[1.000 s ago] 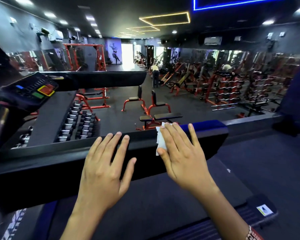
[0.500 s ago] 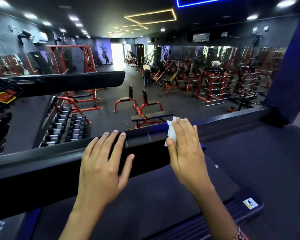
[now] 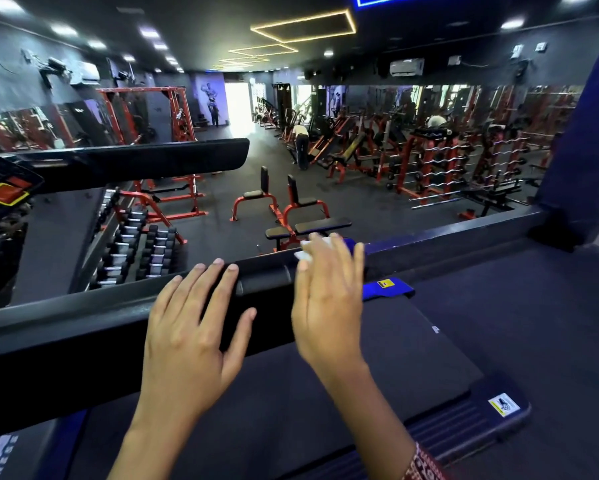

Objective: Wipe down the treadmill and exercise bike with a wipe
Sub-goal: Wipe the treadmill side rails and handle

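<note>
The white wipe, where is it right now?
In the head view, near the centre, the wipe lies pressed beneath the right hand on the treadmill's black handrail, just right of the left hand.

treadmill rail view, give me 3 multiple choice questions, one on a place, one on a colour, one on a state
1. Where is the white wipe?
A. on the treadmill belt
B. under the right hand on the black rail
C. on the console buttons

2. What colour are the frames of the two upright seats beyond the rail?
A. red
B. yellow
C. white

3. How is the left hand?
A. flat on the rail, holding nothing
B. gripping a bottle
C. curled into a fist

Answers: 1 B, the wipe peeks out from under that hand on the rail; 2 A, both frames are red; 3 A, its fingers lie straight across the rail.
</note>
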The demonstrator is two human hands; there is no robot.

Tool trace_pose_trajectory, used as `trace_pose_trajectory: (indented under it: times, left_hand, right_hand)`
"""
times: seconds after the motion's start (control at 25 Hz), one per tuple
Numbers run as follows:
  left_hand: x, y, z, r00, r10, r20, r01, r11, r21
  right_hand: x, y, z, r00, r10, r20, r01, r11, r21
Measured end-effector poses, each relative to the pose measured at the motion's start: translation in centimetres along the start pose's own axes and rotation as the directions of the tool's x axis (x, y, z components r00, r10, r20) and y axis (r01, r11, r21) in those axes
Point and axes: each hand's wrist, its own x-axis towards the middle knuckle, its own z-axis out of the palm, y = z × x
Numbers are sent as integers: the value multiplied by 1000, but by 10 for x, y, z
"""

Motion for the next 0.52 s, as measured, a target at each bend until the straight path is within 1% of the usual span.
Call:
trace_pose_trajectory:
  times: [0.08, 0.12, 0.16, 0.2, 0.28, 0.32, 0.36, 0.4, 0.44, 0.52]
  left_hand:
    - [1, -4, -2, 999, 26, 21, -25, 1000, -5]
    - [1, -6, -3, 999, 40, 34, -40, 999, -9]
    - [1, -8, -4, 998, 50, 43, -49, 999, -10]
    - [0, -9, -6, 997, 55, 48, -54, 998, -9]
    - [-1, -10, -9, 997, 62, 52, -62, 998, -8]
    - [-2, -12, -10, 996, 64, 54, -64, 998, -7]
    - [-3, -14, -13, 996, 66, 58, -66, 998, -8]
    - [-4, -18, -15, 996, 72, 61, -71, 997, -8]
    - [-6, -24, -19, 995, 75, 66, -75, 997, -8]
    - [-11, -36, -27, 996, 66, 67, -67, 998, 7]
  right_hand:
    - [-15, -13, 3, 979, -175, 104, 168, 983, 70]
    - [-18, -10, 1, 961, -251, 118, 241, 966, 94]
    - [-14, 0, 1, 958, -272, 88, 264, 960, 96]
    - [-9, 11, 0, 974, -227, 23, 225, 971, 84]
    - [-3, 22, 5, 992, -22, -126, 29, 998, 50]
    - [-4, 14, 11, 985, 50, -163, -45, 999, 30]
    - [-8, -2, 18, 985, 56, -163, -54, 998, 16]
    - [-15, -22, 25, 993, 6, -121, -3, 1000, 21]
    - [-24, -40, 29, 995, -87, -56, 90, 995, 51]
    - [-32, -57, 28, 965, -258, 40, 252, 960, 119]
